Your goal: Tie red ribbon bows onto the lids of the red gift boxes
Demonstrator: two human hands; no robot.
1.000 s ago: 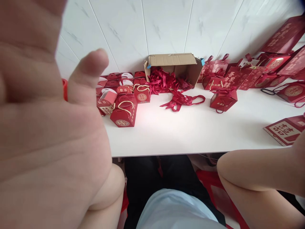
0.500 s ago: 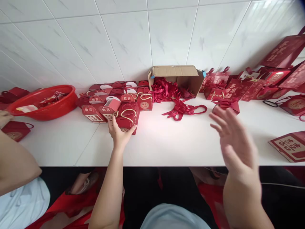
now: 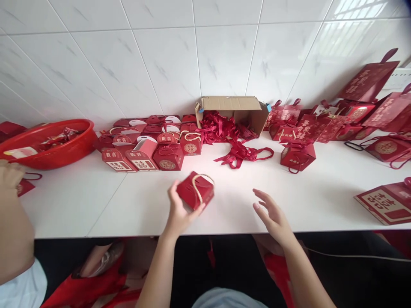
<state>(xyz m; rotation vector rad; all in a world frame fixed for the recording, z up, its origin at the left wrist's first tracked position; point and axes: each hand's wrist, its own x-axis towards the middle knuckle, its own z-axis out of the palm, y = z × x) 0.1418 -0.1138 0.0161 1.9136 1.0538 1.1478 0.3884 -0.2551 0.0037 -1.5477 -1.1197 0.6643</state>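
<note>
The left hand (image 3: 180, 217) grips a small red cardboard box with a looped, cream twisted-cord handle (image 3: 189, 189), fingers along its left side and thumb across its near side. The box sits tilted between them, over the near part of the white, flat surface (image 3: 144, 209); whether its base touches is hidden. The right hand (image 3: 272, 217) holds nothing, its fingers loosely parted, to the right of the box and apart from it. Beyond the box lies a loose bundle of shiny dark-red ribbon (image 3: 236, 153), in front of an open brown cardboard carton (image 3: 230, 103).
</note>
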